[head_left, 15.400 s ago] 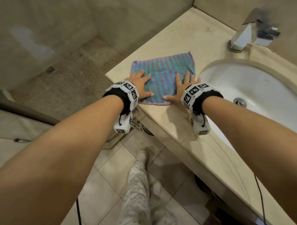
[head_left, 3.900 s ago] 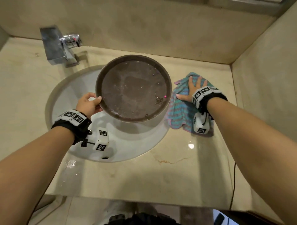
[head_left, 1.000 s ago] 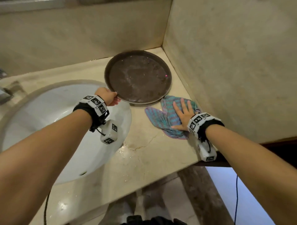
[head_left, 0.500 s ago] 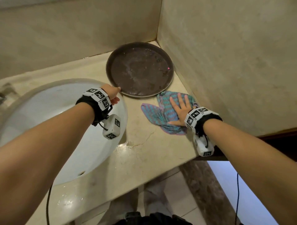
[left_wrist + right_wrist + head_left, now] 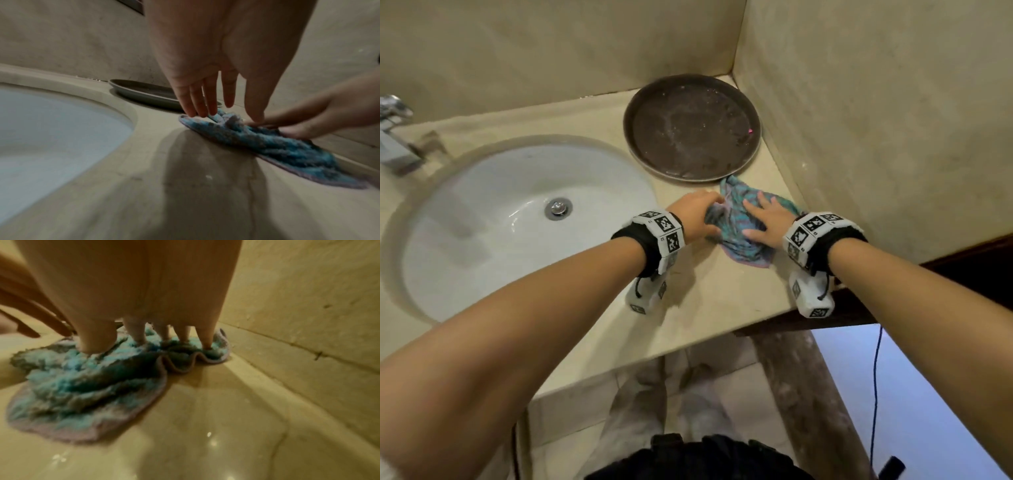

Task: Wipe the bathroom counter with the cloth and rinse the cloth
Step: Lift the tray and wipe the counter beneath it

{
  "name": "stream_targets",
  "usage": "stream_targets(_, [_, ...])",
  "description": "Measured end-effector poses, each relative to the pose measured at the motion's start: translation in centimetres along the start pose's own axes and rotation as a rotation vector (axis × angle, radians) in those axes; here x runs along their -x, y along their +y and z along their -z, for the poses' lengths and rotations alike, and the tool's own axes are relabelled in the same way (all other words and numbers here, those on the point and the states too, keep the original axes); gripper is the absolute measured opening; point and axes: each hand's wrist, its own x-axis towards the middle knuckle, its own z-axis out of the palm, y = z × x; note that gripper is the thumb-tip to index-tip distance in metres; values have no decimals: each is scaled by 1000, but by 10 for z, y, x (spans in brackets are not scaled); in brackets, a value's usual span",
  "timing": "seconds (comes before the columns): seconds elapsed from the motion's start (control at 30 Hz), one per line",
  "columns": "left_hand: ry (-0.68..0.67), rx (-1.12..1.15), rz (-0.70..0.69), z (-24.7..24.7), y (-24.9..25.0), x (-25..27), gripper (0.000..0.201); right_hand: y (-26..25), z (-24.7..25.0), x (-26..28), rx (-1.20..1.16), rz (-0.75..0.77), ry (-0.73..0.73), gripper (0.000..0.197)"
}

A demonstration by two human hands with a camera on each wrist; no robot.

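A crumpled teal and purple cloth (image 5: 741,248) lies on the beige counter (image 5: 722,294), near the right wall. My right hand (image 5: 765,219) presses on it with straight, spread fingers; the right wrist view shows the fingertips (image 5: 206,344) sunk into the cloth (image 5: 82,386). My left hand (image 5: 707,210) is beside it on the left. In the left wrist view its straight fingers (image 5: 197,110) touch the cloth's (image 5: 287,151) left edge, with the thumb apart from them. Neither hand grips the cloth.
A round brown tray (image 5: 688,137) lies flat in the back right corner, just behind the cloth. The white sink (image 5: 482,246) with its drain (image 5: 557,207) is to the left. The chrome tap (image 5: 395,137) is at the far left. The counter edge runs below my wrists.
My left hand has let go of the tray's rim and moved right to the cloth's left edge. The tray now rests in the corner. My right hand stays pressed on the cloth.
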Motion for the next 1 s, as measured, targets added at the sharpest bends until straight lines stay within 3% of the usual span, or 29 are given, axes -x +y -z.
stream_targets(0.13, [-36, -88, 14, -11, 9, 0, 76, 14, -2, 8, 85, -36, -4, 102])
stream_targets(0.23, [-57, -197, 62, -18, 16, 1, 75, 13, -11, 10, 121, -40, -45, 105])
stream_targets(0.5, [-18, -135, 184, -6, 0, 21, 45, -31, -3, 6, 186, 234, -75, 82])
stream_targets(0.63, [-17, -149, 301, 10, -25, 38, 35, -67, 1, 3, 181, 353, -16, 65])
stream_targets(0.77, [21, -93, 379, 26, -52, 52, 28, -99, 14, -8, 209, 345, 56, 46])
stream_targets(1.0, [202, -31, 411, 71, -113, 63, 16, -172, 52, -38, 206, 392, 139, 37])
